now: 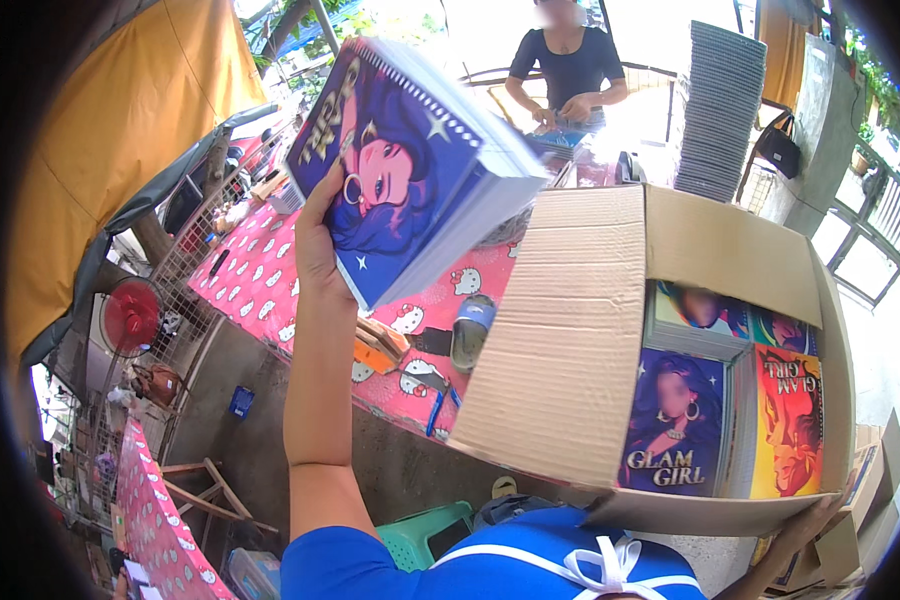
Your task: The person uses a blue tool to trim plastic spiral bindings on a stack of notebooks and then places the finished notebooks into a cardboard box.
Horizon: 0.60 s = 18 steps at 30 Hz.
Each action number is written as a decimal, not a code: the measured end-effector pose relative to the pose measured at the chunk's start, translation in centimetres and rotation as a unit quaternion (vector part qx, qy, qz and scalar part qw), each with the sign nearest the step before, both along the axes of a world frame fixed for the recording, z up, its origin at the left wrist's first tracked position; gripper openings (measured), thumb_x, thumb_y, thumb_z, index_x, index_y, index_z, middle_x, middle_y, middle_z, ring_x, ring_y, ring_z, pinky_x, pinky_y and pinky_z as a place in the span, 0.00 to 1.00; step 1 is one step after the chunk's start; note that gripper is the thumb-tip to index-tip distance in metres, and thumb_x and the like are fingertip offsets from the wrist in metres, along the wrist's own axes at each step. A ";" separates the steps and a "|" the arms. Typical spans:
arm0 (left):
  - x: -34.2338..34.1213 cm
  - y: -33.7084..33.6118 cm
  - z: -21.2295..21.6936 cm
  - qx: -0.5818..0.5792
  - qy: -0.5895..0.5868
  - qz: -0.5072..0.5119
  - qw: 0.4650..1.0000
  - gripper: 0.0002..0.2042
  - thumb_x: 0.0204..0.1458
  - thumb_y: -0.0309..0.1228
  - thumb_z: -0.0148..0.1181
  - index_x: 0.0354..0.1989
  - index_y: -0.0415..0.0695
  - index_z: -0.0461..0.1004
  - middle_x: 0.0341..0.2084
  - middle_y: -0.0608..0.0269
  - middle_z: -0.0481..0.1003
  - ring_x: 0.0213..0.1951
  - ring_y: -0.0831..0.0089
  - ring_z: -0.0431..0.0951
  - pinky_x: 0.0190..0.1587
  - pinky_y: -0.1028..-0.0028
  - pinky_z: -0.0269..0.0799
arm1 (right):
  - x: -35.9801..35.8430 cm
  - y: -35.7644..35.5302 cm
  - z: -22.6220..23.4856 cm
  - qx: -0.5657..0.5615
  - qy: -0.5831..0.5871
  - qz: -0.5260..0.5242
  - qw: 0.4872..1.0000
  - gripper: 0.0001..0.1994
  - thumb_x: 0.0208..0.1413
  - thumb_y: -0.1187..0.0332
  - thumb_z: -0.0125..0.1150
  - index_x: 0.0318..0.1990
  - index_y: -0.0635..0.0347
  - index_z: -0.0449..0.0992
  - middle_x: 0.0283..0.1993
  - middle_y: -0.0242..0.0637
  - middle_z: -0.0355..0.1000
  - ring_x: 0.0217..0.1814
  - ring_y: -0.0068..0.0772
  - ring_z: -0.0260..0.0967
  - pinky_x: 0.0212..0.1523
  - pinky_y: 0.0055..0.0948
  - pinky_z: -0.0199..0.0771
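My left hand is raised above the table, closed round a thick stack of spiral notebooks held tilted. The top cover is purple with a drawn woman wearing hoop earrings, and wire binding runs along one edge. At the right, an open cardboard box holds more notebooks in piles: a purple-covered pile, an orange-and-yellow one, and others partly under a flap. My right hand grips the near right corner of the box; its fingers are partly hidden.
A pink patterned cloth covers the table, bearing blue-handled pliers and an orange item. Across it stands a person with hands on something blue. A tall notebook stack rises behind the box. A green stool sits below; a red fan stands left.
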State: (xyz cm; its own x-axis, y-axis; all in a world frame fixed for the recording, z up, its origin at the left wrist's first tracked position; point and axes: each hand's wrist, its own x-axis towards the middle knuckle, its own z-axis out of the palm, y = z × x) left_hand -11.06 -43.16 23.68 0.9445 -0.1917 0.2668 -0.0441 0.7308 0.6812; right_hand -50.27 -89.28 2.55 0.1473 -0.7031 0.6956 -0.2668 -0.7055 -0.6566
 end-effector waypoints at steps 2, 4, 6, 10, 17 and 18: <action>4.2 2.6 -2.6 -0.015 0.018 0.042 0.999 0.12 0.51 0.30 0.58 0.42 0.38 0.73 0.37 0.52 0.77 0.37 0.61 0.79 0.42 0.62 0.78 | 1.2 1.9 1.3 0.112 -0.065 -0.029 0.991 0.29 0.64 0.54 0.31 0.62 0.71 0.55 0.66 0.49 0.52 0.68 0.43 0.49 0.67 0.39 0.46; 9.3 5.5 -6.5 -0.011 0.050 0.056 0.997 0.13 0.50 0.31 0.58 0.42 0.38 0.72 0.37 0.52 0.77 0.38 0.59 0.79 0.43 0.59 0.77 | 2.3 1.9 0.1 0.040 -0.079 -0.088 0.992 0.28 0.65 0.56 0.28 0.63 0.70 0.54 0.66 0.48 0.52 0.68 0.43 0.49 0.67 0.38 0.46; 14.9 7.8 -11.1 -0.006 0.106 0.063 0.992 0.13 0.50 0.32 0.59 0.41 0.37 0.72 0.37 0.51 0.76 0.39 0.56 0.78 0.44 0.55 0.76 | 3.8 2.2 -0.5 -0.053 -0.081 -0.134 0.986 0.27 0.65 0.57 0.25 0.64 0.70 0.53 0.66 0.49 0.51 0.68 0.43 0.48 0.67 0.38 0.47; 25.7 10.0 -21.9 -0.023 0.292 0.069 0.954 0.14 0.51 0.38 0.57 0.39 0.39 0.72 0.36 0.48 0.76 0.39 0.50 0.77 0.46 0.48 0.73 | 5.2 3.3 0.0 0.019 -0.179 -0.060 0.982 0.28 0.65 0.56 0.25 0.65 0.68 0.50 0.66 0.49 0.50 0.68 0.41 0.48 0.66 0.37 0.49; 31.6 10.7 -36.4 -0.037 0.377 0.218 0.900 0.09 0.47 0.29 0.58 0.36 0.38 0.73 0.33 0.55 0.77 0.32 0.58 0.79 0.39 0.55 0.76 | 5.9 4.3 0.4 0.155 -0.299 0.026 0.941 0.29 0.65 0.53 0.26 0.67 0.63 0.46 0.67 0.47 0.46 0.69 0.40 0.46 0.68 0.38 0.47; 30.6 9.4 -38.2 -0.037 0.402 0.224 0.887 0.09 0.45 0.27 0.60 0.35 0.38 0.73 0.32 0.55 0.76 0.31 0.59 0.79 0.37 0.56 0.77 | 6.7 5.5 1.4 0.173 -0.331 0.034 0.927 0.29 0.65 0.53 0.27 0.67 0.62 0.46 0.68 0.47 0.45 0.69 0.40 0.46 0.68 0.39 0.46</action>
